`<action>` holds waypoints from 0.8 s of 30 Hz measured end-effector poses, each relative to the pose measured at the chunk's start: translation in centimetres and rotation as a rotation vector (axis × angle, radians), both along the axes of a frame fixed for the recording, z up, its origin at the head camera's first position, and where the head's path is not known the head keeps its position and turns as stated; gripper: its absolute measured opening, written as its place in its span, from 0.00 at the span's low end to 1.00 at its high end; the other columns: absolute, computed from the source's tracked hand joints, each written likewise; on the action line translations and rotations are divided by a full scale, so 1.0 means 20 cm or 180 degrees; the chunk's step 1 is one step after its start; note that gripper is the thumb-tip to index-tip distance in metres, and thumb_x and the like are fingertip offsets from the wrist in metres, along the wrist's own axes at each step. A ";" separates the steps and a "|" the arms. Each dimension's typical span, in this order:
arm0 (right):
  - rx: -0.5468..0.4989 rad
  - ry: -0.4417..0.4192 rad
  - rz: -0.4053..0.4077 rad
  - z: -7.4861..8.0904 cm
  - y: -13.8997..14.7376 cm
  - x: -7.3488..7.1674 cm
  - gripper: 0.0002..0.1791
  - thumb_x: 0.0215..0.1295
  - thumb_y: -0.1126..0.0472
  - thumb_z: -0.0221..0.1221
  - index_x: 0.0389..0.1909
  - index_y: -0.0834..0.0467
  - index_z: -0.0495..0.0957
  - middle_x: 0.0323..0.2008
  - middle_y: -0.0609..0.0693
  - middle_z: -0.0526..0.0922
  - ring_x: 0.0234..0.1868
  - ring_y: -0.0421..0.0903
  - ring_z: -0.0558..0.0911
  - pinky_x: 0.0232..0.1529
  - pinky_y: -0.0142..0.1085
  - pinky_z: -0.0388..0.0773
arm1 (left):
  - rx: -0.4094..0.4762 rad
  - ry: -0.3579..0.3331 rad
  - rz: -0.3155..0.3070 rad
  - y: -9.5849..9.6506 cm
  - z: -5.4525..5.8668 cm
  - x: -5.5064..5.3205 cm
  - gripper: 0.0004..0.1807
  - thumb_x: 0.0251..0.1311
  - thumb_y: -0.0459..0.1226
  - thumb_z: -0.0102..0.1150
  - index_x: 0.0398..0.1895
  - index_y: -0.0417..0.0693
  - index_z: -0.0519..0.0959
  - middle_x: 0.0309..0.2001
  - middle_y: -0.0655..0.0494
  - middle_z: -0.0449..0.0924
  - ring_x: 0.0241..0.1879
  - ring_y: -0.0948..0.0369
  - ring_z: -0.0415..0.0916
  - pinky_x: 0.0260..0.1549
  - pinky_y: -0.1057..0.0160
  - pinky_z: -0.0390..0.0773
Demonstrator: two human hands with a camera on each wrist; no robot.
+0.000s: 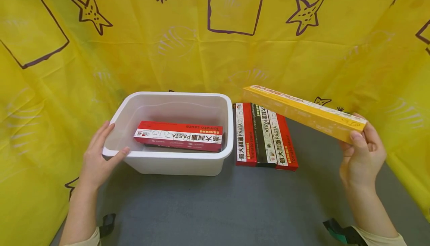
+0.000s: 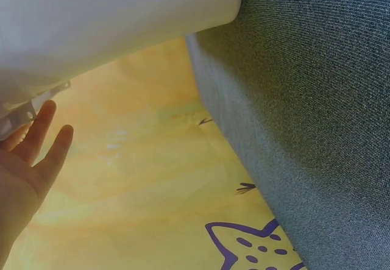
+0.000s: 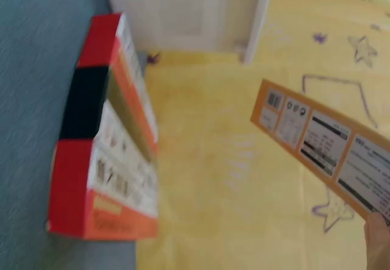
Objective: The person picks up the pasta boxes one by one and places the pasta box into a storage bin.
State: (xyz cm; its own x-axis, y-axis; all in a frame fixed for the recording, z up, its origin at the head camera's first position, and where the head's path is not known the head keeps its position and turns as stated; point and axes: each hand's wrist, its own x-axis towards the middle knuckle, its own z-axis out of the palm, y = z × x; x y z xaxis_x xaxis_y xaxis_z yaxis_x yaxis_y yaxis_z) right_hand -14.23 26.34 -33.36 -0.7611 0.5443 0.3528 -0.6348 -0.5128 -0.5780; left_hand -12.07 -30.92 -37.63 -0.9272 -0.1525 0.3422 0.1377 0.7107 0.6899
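In the head view my right hand (image 1: 364,156) pinches one end of a yellow pasta box (image 1: 305,113), held tilted above the table at the right. The right wrist view shows this box's printed side (image 3: 323,139), with only a bit of the hand at the edge. My left hand (image 1: 97,160) rests at the front left corner of a white plastic bin (image 1: 188,164), fingers fairly straight along the rim. In the left wrist view, the fingers (image 2: 53,154) lie beside the bin's outer wall. Inside the bin lies a red pasta box (image 1: 179,136), with something dark partly hidden beneath it.
Right of the bin, two red pasta boxes (image 1: 245,134) and a black one (image 1: 265,137) lie side by side on the grey table (image 1: 208,205). A yellow patterned cloth (image 1: 201,59) hangs behind and along both sides.
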 end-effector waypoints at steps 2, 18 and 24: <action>0.0018 0.0072 0.0132 0.02 -0.03 0.00 0.26 0.49 0.79 0.57 0.53 0.82 0.71 0.39 0.66 0.80 0.32 0.52 0.84 0.32 0.40 0.84 | 0.0006 0.0000 -0.0004 0.00 0.00 0.00 0.44 0.54 0.43 0.66 0.75 0.59 0.59 0.76 0.54 0.52 0.73 0.45 0.48 0.56 0.24 0.55; 0.0733 0.0197 0.1205 0.07 -0.23 0.01 0.25 0.56 0.74 0.51 0.57 0.76 0.72 0.47 0.62 0.79 0.39 0.49 0.81 0.41 0.35 0.83 | 0.0001 0.0051 -0.0034 0.01 0.01 0.00 0.43 0.55 0.43 0.66 0.75 0.57 0.60 0.76 0.53 0.53 0.73 0.45 0.49 0.57 0.25 0.53; 0.1178 0.0174 0.1481 0.06 -0.29 0.00 0.25 0.59 0.73 0.49 0.59 0.72 0.72 0.47 0.59 0.80 0.43 0.47 0.81 0.45 0.34 0.82 | -0.0016 0.0058 -0.0034 0.01 0.01 0.00 0.43 0.55 0.43 0.66 0.75 0.57 0.60 0.76 0.53 0.53 0.73 0.45 0.49 0.58 0.25 0.53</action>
State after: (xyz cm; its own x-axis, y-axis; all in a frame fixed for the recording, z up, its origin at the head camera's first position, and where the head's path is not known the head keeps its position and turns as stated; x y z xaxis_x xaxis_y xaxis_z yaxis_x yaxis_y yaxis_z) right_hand -14.13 20.55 -32.08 -0.8655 -0.0084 0.5008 -0.4256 -0.5148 -0.7442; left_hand -11.98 -30.81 -37.47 -0.9223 -0.1409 0.3599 0.1579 0.7125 0.6836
